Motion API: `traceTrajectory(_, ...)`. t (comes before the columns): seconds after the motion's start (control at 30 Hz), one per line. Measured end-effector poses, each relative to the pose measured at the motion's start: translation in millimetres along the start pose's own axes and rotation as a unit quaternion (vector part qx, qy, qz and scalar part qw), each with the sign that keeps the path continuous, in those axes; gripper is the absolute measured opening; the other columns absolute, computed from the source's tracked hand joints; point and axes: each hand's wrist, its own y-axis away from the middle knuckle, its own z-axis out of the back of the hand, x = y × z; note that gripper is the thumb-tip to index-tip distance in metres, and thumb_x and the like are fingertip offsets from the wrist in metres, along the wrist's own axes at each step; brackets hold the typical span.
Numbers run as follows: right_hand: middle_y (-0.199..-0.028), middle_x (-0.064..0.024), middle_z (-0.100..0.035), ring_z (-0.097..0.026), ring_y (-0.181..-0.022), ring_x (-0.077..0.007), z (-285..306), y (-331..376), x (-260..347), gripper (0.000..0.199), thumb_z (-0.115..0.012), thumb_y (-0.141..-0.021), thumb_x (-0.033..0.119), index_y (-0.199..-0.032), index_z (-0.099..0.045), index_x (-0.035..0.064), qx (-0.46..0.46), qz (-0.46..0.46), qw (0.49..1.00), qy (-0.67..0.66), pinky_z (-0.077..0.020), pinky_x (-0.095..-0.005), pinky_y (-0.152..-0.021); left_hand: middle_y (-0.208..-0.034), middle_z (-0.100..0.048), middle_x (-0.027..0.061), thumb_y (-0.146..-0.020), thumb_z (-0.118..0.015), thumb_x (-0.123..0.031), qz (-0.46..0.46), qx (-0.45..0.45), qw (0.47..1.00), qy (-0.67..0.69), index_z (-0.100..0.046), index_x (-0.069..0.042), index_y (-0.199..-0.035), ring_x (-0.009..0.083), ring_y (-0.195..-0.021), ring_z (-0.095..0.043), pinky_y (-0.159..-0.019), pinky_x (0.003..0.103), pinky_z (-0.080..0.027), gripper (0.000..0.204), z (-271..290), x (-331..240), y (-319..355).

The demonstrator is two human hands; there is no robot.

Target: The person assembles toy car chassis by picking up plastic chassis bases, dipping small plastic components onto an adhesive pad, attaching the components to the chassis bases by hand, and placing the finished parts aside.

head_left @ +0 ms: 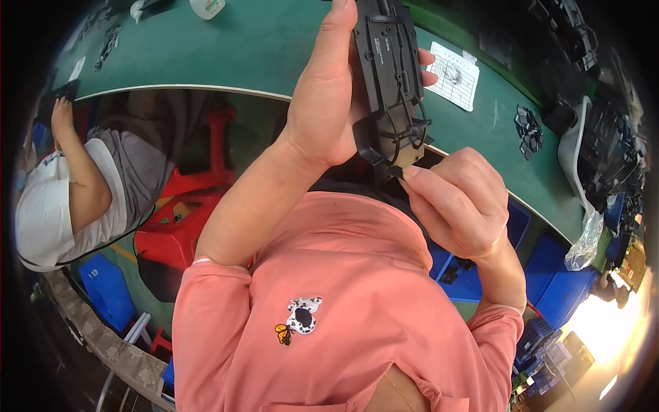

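Note:
My left hand (334, 89) is wrapped round a long black plastic housing (386, 69) with black cables along its face. The thumb lies along the left side, and fingertips show past the right edge. The housing is held up above the table's near edge, its lower end tilted toward me. At that lower end my right hand (461, 199) is closed, thumb and forefinger pinching a small black piece (396, 173). That piece touches the corner of the housing, beside a tan patch. Whether it is a separate part or a piece of the housing I cannot tell.
A green table (261, 48) stretches ahead, with a printed sheet (453, 75) and a pile of small black parts (528, 132) on it. At right stands a white bin (580, 151) beside black parts. Another person (86, 185) sits at left, near a red stool (171, 230).

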Motion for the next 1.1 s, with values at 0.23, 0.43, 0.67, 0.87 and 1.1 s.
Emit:
traceTrajectory(0.23, -0.068, -0.0061, -0.053, -0.05, -0.052, -0.0191, -0.9, 1.4, -2.2, 0.033, -0.073, -0.06, -0.008, -0.091, -0.063, -0.0023, 0.05, 0.045, 0.996, 0.055, -0.0364, -0.0294, -0.044, -0.096, -0.064, 0.0126, -0.09, -0.035, -0.065, -0.006, -0.046, 0.998, -0.032, -0.053, -0.004, -0.113, 0.0218, -0.088, -0.064, -0.075, 0.032, -0.055, 0.067, -8.9, 1.5, 3.8)
traceTrajectory(0.43, -0.068, -0.0055, -0.052, -0.049, -0.052, -0.0183, -2.7, 2.2, -3.9, 0.033, -0.073, -0.058, -0.008, -0.09, -0.063, -0.0028, 0.041, 0.066, 0.994, 0.075, -0.0356, -0.0291, -0.043, -0.097, -0.063, 0.0121, -0.09, -0.035, -0.065, -0.002, -0.087, 0.994, -0.067, -0.053, -0.004, -0.112, 0.0211, -0.09, -0.063, -0.078, 0.033, -0.053, 0.068, -13.3, 4.0, 4.1)
traceTrajectory(0.67, -0.067, -0.0052, -0.05, -0.049, -0.052, -0.0173, -1.6, 0.6, -2.8, 0.033, -0.071, -0.058, -0.006, -0.089, -0.063, -0.0034, 0.058, 0.081, 0.99, 0.097, -0.0339, -0.0285, -0.043, -0.094, -0.063, 0.0105, -0.091, -0.035, -0.063, -0.003, -0.126, 0.988, -0.088, -0.054, -0.004, -0.112, 0.0196, -0.088, -0.062, -0.077, 0.031, -0.053, 0.066, -20.3, 4.6, 3.0)
traceTrajectory(0.87, -0.066, -0.0053, -0.05, -0.048, -0.053, -0.0172, -2.2, -0.9, -1.7, 0.033, -0.07, -0.057, 0.0, -0.089, -0.063, -0.0047, 0.059, 0.088, 0.99, 0.091, -0.0333, -0.0282, -0.043, -0.097, -0.062, 0.0101, -0.091, -0.035, -0.063, -0.009, -0.115, 0.989, -0.09, -0.054, -0.006, -0.111, 0.0186, -0.088, -0.062, -0.075, 0.03, -0.053, 0.064, -21.6, 6.4, 3.5)
traceTrajectory(1.1, -0.068, -0.0031, -0.046, -0.047, -0.056, -0.0144, -8.2, -0.4, -3.6, 0.035, -0.061, -0.052, 0.011, -0.084, -0.063, -0.002, 0.023, 0.114, 0.987, 0.108, -0.0339, -0.0255, -0.044, -0.096, -0.062, 0.01, -0.09, -0.036, -0.064, 0.016, -0.164, 0.981, -0.1, -0.053, -0.007, -0.112, 0.0179, -0.089, -0.061, -0.076, 0.029, -0.052, 0.063, -37.1, 4.8, 7.7)
